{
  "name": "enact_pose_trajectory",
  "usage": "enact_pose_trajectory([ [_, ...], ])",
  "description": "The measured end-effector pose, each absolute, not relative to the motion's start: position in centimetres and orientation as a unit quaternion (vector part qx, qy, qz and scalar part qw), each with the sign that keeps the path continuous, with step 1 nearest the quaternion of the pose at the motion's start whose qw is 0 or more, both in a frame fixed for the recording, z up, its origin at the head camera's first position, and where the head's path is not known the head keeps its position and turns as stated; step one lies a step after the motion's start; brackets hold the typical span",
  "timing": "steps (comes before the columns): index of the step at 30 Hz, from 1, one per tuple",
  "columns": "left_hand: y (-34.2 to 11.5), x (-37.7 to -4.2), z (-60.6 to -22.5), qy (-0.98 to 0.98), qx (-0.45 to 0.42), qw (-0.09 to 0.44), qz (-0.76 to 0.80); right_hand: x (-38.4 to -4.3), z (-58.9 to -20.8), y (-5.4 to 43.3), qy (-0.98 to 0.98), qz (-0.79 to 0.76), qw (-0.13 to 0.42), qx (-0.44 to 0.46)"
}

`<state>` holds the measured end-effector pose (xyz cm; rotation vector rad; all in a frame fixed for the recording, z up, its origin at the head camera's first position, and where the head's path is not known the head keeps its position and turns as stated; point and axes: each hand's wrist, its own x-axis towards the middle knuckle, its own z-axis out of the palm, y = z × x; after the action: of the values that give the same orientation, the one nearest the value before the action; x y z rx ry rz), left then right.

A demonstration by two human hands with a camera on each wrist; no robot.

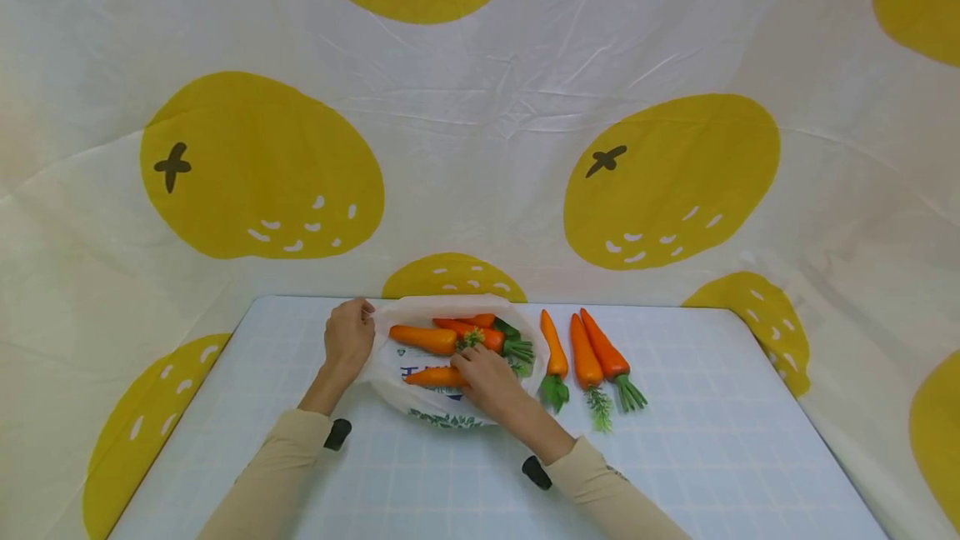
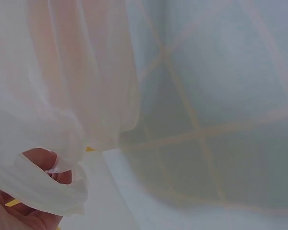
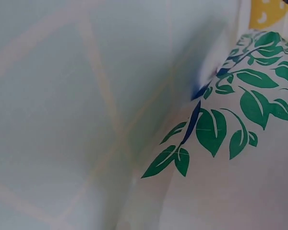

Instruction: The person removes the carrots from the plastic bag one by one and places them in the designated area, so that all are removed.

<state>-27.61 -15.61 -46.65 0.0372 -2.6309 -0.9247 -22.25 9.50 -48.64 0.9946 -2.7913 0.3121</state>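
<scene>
A white plastic bag [image 1: 442, 408] with a green leaf print lies on the table, its mouth spread wide. Several orange carrots with green tops lie in it, among them one carrot [image 1: 422, 339] at the left. My left hand [image 1: 349, 338] grips the bag's left edge; in the left wrist view its fingers [image 2: 41, 157] show through the handle loop. Over the bag's front right part, my right hand [image 1: 491, 379] holds the thick end of another carrot [image 1: 433, 377], which the fingers hide. The right wrist view shows the leaf print [image 3: 254, 103] but not that hand.
Right of the bag lie three more carrots: one with broad leaves [image 1: 553, 344], one with feathery greens [image 1: 585, 350] and one with cut stems [image 1: 604, 346]. They rest on a pale checked table [image 1: 720, 457]. Behind hangs a cloth [image 1: 480, 165] printed with yellow fruit.
</scene>
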Motion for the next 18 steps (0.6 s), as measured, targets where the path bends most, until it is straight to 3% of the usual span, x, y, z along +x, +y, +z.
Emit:
enact_pose_trajectory([
  [11, -15.6, -27.4, -46.9, -0.925, 0.028, 0.161, -0.343, -21.9, -48.2, 10.6, -0.925, 0.129, 0.105, 0.341],
  [18, -15.8, -27.4, -47.2, -0.927, 0.027, 0.156, -0.341, -21.9, -47.6, 11.2, -0.930, 0.157, 0.089, 0.321],
])
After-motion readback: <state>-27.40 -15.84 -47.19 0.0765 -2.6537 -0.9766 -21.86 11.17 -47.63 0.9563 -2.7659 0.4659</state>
